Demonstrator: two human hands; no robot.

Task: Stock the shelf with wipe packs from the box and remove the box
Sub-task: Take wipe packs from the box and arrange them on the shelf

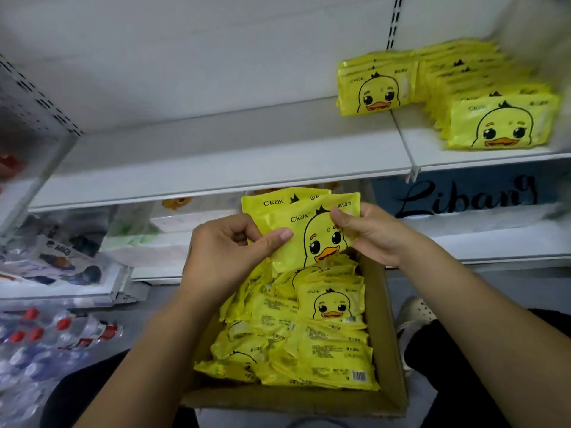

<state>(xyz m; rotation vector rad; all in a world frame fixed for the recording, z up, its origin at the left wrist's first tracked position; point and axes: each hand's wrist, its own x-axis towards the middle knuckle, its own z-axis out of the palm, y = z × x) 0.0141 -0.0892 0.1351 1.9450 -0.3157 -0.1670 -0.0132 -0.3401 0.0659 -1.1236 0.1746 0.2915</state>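
Two grips (left hand (222, 251), right hand (370, 233)) pinch wipe packs (321, 230) by their edges over the box (383, 335).

I'm gripping the held packs (312, 230): thin yellow plastic film, glossy, lightly crinkled, printed. Under them the box (390, 335): plain brown cardboard, matt, slightly rough. Inside the box, the loose packs (309, 344): same shiny film, creased. Above the box, the shelf (216, 156): white painted metal, smooth, low sheen. Up-left of the box, the perforated panel (34, 103): same white metal. Left of the box, the bottles (46, 344): clear glossy plastic, red caps.
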